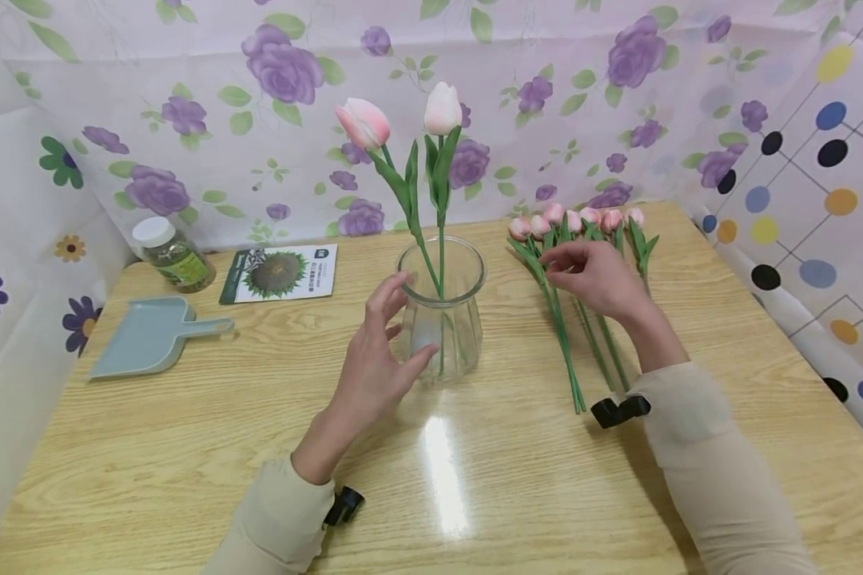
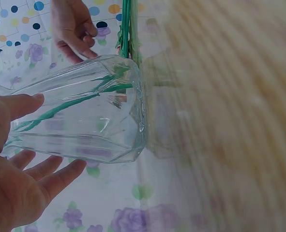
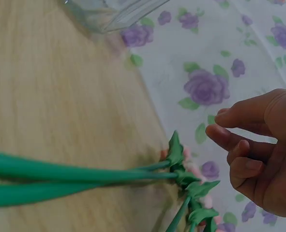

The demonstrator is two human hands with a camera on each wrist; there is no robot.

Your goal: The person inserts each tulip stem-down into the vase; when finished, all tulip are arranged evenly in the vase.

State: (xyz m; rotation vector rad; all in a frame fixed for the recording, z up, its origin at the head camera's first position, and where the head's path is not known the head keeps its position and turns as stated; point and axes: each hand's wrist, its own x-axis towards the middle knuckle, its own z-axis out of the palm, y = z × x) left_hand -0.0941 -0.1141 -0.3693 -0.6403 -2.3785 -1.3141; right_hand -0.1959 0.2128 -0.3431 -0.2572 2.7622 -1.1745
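A clear glass vase (image 1: 467, 343) stands mid-table with two pink-white artificial tulips, one bloom (image 1: 365, 124) leaning left and the other (image 1: 443, 110) upright. My left hand (image 1: 370, 359) is at the vase's left side, thumb and fingers spread about the glass without a grip. The left wrist view shows the vase (image 2: 104, 140) with green stems inside it. Over the loose tulips (image 1: 554, 212) to the right hovers my right hand (image 1: 597, 275), loosely bent with nothing held. In the right wrist view, it (image 3: 259, 159) is apart from the green stems (image 3: 84, 176).
On the left lie a light blue dustpan (image 1: 144, 339) and a seed packet (image 1: 280, 274). A white-lidded jar (image 1: 176, 255) stands behind the dustpan. Floral cloth (image 1: 223, 176) hangs behind the wooden table (image 1: 187, 471), with dotted cloth (image 1: 798, 231) along the right side.
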